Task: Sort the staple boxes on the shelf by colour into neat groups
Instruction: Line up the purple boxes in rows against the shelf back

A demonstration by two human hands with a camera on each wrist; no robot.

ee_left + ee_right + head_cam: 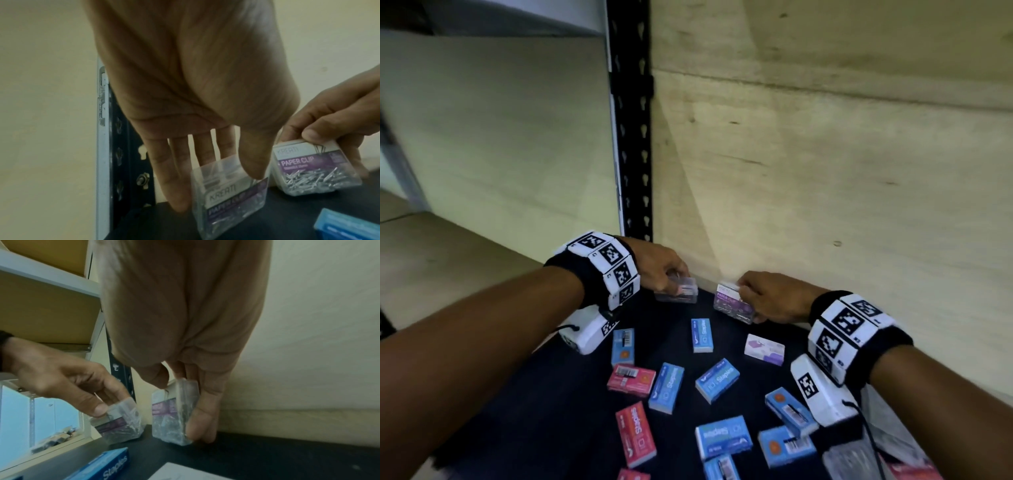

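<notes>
Clear clip boxes pinched (fingers down), one per hand.

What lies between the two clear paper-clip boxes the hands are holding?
Nothing: between the left hand's box and the right hand's box, only bare dark shelf shows in the head view.

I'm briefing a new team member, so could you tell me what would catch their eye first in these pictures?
Most striking are the two hands at the back of the dark shelf: the left hand and the right hand each grip a clear paper clip box, the left box beside the right box. In front of them, blue staple boxes and red staple boxes lie scattered and unsorted.
</notes>
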